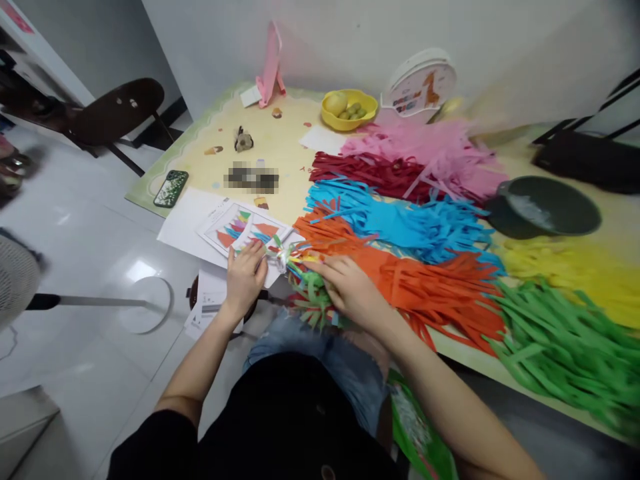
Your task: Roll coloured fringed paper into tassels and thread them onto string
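Note:
My left hand (245,275) and my right hand (350,287) meet at the table's near edge over a small multicoloured bundle of paper strips (295,263). The left hand pinches the bundle's tied end. The right hand lies on its green strips (313,300), fingers curled over them. Just past the right hand lies a pile of orange paper strips (430,280). Under the left hand sits a white sheet with a colour-printed picture (240,227).
Piles of cut strips cover the table: blue (400,223), dark red (370,175), pink (425,150), yellow (575,270), green (570,340). A dark bowl (545,208), a yellow fruit bowl (349,109), a phone (171,188) and a chair (117,110) stand around.

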A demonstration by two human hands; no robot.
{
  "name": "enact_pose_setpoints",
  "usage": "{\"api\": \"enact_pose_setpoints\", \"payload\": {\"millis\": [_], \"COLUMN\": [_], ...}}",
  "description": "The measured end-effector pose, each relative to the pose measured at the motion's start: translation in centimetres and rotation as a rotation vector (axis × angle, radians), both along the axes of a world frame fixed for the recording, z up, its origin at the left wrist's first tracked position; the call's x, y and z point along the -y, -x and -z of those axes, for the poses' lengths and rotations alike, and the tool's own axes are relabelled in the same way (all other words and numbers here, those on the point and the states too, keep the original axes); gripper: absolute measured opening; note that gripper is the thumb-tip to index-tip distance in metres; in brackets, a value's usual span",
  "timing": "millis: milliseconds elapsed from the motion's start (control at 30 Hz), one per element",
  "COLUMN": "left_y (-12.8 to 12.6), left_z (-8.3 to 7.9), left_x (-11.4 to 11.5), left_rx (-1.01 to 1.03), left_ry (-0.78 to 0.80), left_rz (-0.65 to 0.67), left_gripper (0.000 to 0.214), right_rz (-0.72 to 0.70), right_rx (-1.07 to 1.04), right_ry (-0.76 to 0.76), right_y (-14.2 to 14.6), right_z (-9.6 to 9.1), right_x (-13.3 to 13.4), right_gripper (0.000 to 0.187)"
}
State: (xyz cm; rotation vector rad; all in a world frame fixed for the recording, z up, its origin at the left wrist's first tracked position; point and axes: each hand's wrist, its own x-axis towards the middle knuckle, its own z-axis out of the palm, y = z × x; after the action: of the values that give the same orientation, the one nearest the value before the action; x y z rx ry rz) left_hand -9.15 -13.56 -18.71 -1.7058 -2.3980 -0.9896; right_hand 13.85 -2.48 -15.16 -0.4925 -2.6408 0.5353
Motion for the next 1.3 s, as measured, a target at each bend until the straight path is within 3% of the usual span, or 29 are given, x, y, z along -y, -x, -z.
{"api": "enact_pose_setpoints", "payload": {"millis": [67,167,300,433,500,600,667,800,967,1033,1100,1200,1233,1300], "left_y": [-0.2,-0.7,-1.3,-1.0,-0.7,-0.6,-0.6,-1.2,-2.0,-0.4,3.0,9.9,12.0,15.1], "left_z": [-0.1,0.0,0.4,0.5,0.4,0.0,-0.1,0.6,1.8,1.3,0.3,-1.2,-1.6,-2.3], "left_x": [-0.2,-0.4,-0.4,-0.4,-0.4,-0.5,-0.7,-0.8,-0.4,-0.5,-1.0,-2.5,-3.0,-3.8], "left_rx": [0.008,0.005,-0.018,-0.016,-0.014,-0.021,-0.018,-0.022,0.002,0.033,0.053,0.088,0.2,0.375], "left_ry": [-0.038,-0.032,0.004,-0.035,-0.055,-0.086,-0.095,-0.071,0.046,0.113,0.137,0.111,0.146,0.218], "left_rz": [-0.01,0.029,0.11,0.085,0.093,0.094,0.094,0.125,0.172,0.213,0.214,-0.037,-0.163,-0.259], "left_gripper": [0.026,0.025,0.026,0.027,0.027,0.027,0.027,0.027,0.028,0.024,0.024,0.048,0.051,0.051], "right_rz": [-0.006,-0.001,0.128,0.087,0.071,0.157,0.107,-0.148,-0.141,-0.174,-0.175,-0.164,-0.16,-0.148], "right_rx": [0.137,0.27,0.192,0.084,0.009,-0.06,-0.025,0.105,0.27,0.315,0.347,0.273,0.217,0.089], "right_ry": [-0.031,-0.052,0.119,0.299,0.213,-0.073,-0.189,-0.184,-0.111,-0.103,-0.089,-0.033,-0.012,0.005], "right_y": [0.5,1.7,3.4,4.4,4.4,4.6,5.0,6.1,6.5,6.4,6.2,5.8,5.7,5.3], "right_z": [0.7,0.0,-1.7,-0.9,0.1,1.4,2.1,3.7,5.5,5.9,6.1,6.1,6.0,5.6], "right_x": [0.6,0.1,-1.2,-1.1,-0.5,0.3,0.7,0.8,0.1,-0.1,-0.4,-1.0,-1.2,-1.5], "right_gripper": [0.05,0.05,0.046,0.026,0.025,0.035,0.039,0.04,0.039,0.039,0.043,0.048,0.046,0.041]}}
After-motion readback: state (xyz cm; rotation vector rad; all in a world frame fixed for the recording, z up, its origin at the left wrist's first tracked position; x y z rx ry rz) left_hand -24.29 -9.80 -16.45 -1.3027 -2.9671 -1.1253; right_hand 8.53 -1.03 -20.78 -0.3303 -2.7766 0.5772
